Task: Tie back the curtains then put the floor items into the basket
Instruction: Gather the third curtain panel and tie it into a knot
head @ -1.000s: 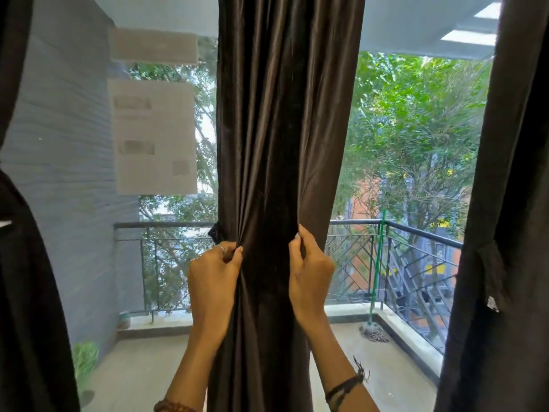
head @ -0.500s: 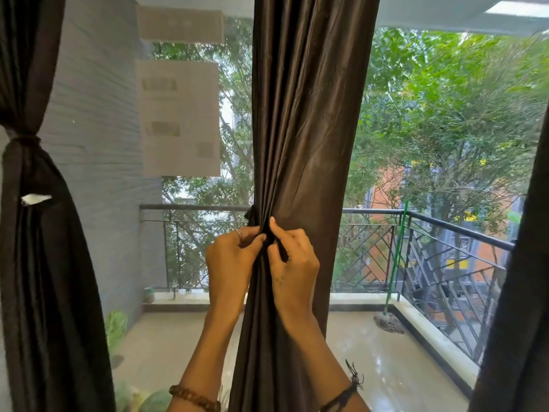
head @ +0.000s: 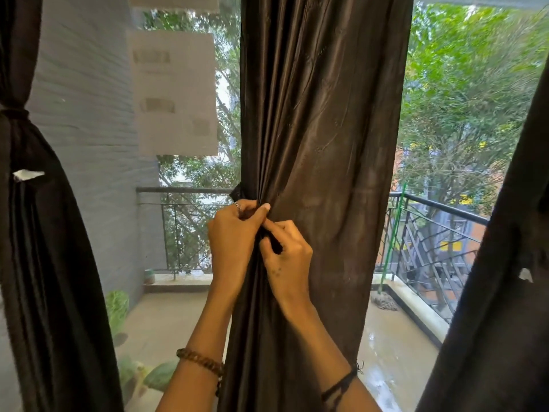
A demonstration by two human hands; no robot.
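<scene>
1. A person's left hand (head: 234, 233) and right hand (head: 286, 257) meet at the front of a dark brown satin curtain (head: 320, 129) hanging in the middle of a glass balcony door, both with fingers curled and pinching gathered folds of the cloth.
2. A small dark piece of fabric (head: 237, 192) juts out just above the left knuckles — whether it is a tie-back band or a fold of the curtain itself cannot be told.
3. The fingertips of both hands are buried in the pleats, so the exact grip is hidden.
4. At the left edge, a second dark curtain (head: 35, 233) is cinched by a band near the top and carries a small white tag (head: 28, 175); a third dark curtain (head: 505, 292) is cut off by the right edge.
5. Pale paper sheets (head: 173, 93) stuck on the glass show blurred, unreadable print.
6. Green shapes (head: 160, 376) low behind the left forearm are too blurred to identify — the floor inside the room is out of sight.
</scene>
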